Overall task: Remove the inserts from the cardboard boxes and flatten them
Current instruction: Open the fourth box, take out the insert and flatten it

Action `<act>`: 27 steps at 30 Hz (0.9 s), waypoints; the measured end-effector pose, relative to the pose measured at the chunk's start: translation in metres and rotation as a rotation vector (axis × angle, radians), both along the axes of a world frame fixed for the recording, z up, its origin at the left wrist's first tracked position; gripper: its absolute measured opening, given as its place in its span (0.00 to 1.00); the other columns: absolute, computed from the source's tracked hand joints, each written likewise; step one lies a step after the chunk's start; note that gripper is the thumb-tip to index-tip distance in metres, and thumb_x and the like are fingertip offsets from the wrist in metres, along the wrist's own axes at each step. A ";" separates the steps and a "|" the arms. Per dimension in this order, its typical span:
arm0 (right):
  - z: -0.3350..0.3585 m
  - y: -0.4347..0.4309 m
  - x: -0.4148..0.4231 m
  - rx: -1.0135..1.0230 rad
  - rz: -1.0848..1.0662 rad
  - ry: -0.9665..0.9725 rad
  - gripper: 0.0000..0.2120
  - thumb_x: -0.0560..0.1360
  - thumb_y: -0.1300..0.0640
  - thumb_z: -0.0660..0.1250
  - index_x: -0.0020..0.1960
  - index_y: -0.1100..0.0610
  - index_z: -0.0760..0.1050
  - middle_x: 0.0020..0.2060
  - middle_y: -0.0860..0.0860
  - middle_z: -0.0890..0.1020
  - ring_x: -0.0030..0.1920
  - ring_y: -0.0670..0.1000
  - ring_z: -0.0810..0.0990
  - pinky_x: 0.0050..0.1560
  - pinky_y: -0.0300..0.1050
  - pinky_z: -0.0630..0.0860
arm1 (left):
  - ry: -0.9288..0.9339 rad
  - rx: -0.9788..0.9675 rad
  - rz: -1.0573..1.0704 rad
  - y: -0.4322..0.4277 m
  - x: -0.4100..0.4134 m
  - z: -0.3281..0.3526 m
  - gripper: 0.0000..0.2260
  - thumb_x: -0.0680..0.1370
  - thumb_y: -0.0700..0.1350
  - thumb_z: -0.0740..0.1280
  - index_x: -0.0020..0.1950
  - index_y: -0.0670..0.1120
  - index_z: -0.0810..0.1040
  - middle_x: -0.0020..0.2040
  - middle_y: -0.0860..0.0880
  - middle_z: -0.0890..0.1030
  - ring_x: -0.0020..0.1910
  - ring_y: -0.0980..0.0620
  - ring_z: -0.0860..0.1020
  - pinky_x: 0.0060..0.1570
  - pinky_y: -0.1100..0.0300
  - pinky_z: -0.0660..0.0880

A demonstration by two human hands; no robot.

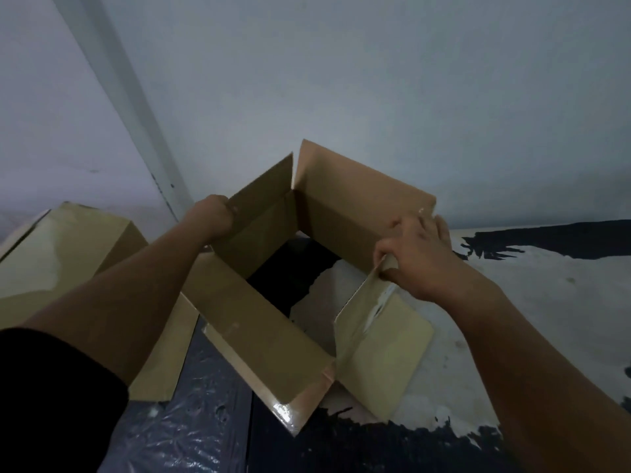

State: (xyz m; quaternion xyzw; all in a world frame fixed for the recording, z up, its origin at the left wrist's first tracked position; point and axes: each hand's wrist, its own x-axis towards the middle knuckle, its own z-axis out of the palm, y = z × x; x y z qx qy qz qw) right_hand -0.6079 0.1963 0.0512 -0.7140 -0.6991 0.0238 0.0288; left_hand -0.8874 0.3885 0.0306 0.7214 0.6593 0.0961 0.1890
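A brown cardboard box [269,339] is held up in the middle of the head view, open at top and bottom, so the floor shows through it. My left hand [213,215] grips the box's left wall at its upper edge. My right hand [415,257] grips the right side, where a loose flap with torn tape [379,346] hangs down. No insert is visible inside the box.
Flat pale cardboard [65,254] lies on the floor at the left, partly under my left arm. The floor [532,302] is dark with large white patches, and plastic sheeting [191,435] covers it at the bottom left. A grey wall stands close behind the box.
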 end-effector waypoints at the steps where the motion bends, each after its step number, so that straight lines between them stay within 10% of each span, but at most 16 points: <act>1: -0.001 0.000 0.001 0.038 -0.004 0.011 0.04 0.73 0.47 0.69 0.47 0.41 0.77 0.67 0.52 0.62 0.70 0.60 0.55 0.73 0.58 0.46 | -0.031 -0.018 0.023 -0.003 -0.004 0.002 0.15 0.82 0.45 0.57 0.60 0.36 0.74 0.55 0.37 0.78 0.51 0.40 0.76 0.52 0.51 0.71; 7: 0.000 0.004 0.018 -0.113 -0.049 0.277 0.13 0.79 0.61 0.58 0.51 0.50 0.80 0.58 0.55 0.78 0.51 0.54 0.77 0.50 0.43 0.72 | -0.166 -0.124 0.213 -0.023 -0.016 0.005 0.13 0.81 0.39 0.57 0.62 0.34 0.73 0.47 0.39 0.76 0.38 0.40 0.77 0.36 0.51 0.78; 13: 0.006 -0.002 0.026 -0.082 -0.256 0.462 0.20 0.79 0.46 0.58 0.44 0.62 0.76 0.39 0.59 0.80 0.39 0.57 0.80 0.42 0.50 0.78 | -0.460 -0.272 0.339 -0.056 -0.030 0.006 0.11 0.83 0.44 0.55 0.59 0.38 0.69 0.41 0.37 0.77 0.36 0.40 0.79 0.32 0.50 0.79; 15: 0.000 -0.003 0.025 -0.041 -0.285 0.424 0.11 0.78 0.53 0.62 0.53 0.59 0.74 0.46 0.58 0.80 0.40 0.54 0.78 0.36 0.45 0.73 | -0.607 -0.348 0.383 -0.070 -0.036 0.004 0.13 0.83 0.45 0.54 0.62 0.39 0.68 0.45 0.35 0.79 0.40 0.37 0.80 0.33 0.50 0.79; 18: -0.007 -0.003 0.020 -0.075 -0.324 0.614 0.23 0.77 0.63 0.61 0.70 0.51 0.61 0.50 0.53 0.75 0.39 0.53 0.76 0.32 0.43 0.69 | -0.712 -0.382 0.425 -0.086 -0.038 -0.003 0.12 0.83 0.45 0.53 0.64 0.42 0.66 0.46 0.35 0.78 0.42 0.37 0.80 0.36 0.48 0.78; 21: -0.012 0.001 0.012 -0.119 -0.279 0.650 0.05 0.78 0.62 0.58 0.50 0.57 0.73 0.42 0.54 0.75 0.35 0.52 0.72 0.33 0.43 0.67 | -0.794 -0.394 0.465 -0.092 -0.039 -0.010 0.12 0.83 0.44 0.53 0.64 0.42 0.66 0.47 0.35 0.78 0.43 0.37 0.80 0.43 0.44 0.78; 23: -0.006 0.000 0.006 -0.116 -0.221 0.656 0.12 0.80 0.60 0.57 0.38 0.53 0.71 0.34 0.53 0.75 0.32 0.51 0.70 0.31 0.42 0.65 | -0.846 -0.390 0.479 -0.094 -0.040 -0.010 0.13 0.83 0.44 0.53 0.66 0.42 0.66 0.49 0.35 0.79 0.44 0.37 0.80 0.42 0.45 0.79; 27: 0.005 -0.001 0.006 -0.149 -0.134 0.709 0.10 0.80 0.58 0.59 0.45 0.57 0.77 0.38 0.56 0.78 0.36 0.52 0.74 0.37 0.45 0.68 | -0.920 -0.339 0.455 -0.094 -0.032 0.001 0.15 0.83 0.44 0.52 0.69 0.42 0.64 0.49 0.36 0.79 0.44 0.38 0.81 0.38 0.49 0.78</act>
